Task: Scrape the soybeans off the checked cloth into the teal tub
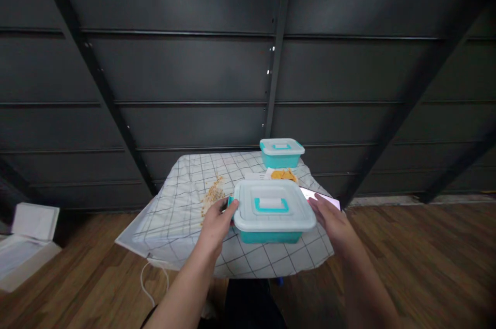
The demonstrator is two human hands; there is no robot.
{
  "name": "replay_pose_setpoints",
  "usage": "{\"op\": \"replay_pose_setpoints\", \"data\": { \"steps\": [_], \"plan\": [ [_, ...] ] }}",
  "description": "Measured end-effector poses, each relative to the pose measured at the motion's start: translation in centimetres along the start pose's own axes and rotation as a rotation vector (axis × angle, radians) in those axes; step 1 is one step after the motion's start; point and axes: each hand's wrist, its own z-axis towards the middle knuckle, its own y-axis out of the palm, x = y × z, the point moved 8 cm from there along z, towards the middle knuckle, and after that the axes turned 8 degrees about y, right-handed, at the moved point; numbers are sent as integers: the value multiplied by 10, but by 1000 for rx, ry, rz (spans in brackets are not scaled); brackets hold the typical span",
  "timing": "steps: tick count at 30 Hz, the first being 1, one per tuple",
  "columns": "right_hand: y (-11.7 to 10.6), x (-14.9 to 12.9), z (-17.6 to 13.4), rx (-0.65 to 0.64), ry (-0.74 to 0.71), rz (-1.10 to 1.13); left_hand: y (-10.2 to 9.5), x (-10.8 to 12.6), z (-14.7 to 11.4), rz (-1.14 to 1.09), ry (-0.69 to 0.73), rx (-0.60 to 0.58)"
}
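Observation:
A teal storage box with a translucent white lid is between my two hands near the front of the table. Its lid is on, and a teal-edged carry handle lies folded down on top. My left hand grips the box's left side, thumb on the lid's edge by the side latch. At the right end, my right hand holds the box with its fingers against the lid's edge; part of that grip is hidden. Behind this hand lies a flat device with a lit, pinkish screen.
A second lidded teal box stands at the table's back right. Orange-yellow pieces lie before it on white paper. Small tan grains are scattered left on the checked cloth. An open white box is at far left; a white cable hangs down.

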Motion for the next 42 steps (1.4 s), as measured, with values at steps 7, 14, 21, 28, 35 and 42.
{"op": "replay_pose_setpoints", "data": {
  "steps": [7,14,21,28,35,42],
  "plan": [
    [21,0,-33,-163,141,229,-5,5,-3,166,245,127],
    [33,-11,-52,-225,65,140,-1,17,4,348,324,48],
    [32,-11,-46,-269,59,215,11,16,8,459,317,62],
    [35,-20,-28,-422,101,295,2,11,19,486,303,44],
    [43,-10,-27,-470,160,429,94,82,-64,1041,1181,-255],
    [47,7,-26,-374,198,555,130,68,-74,1165,1357,-302]
  ]
}}
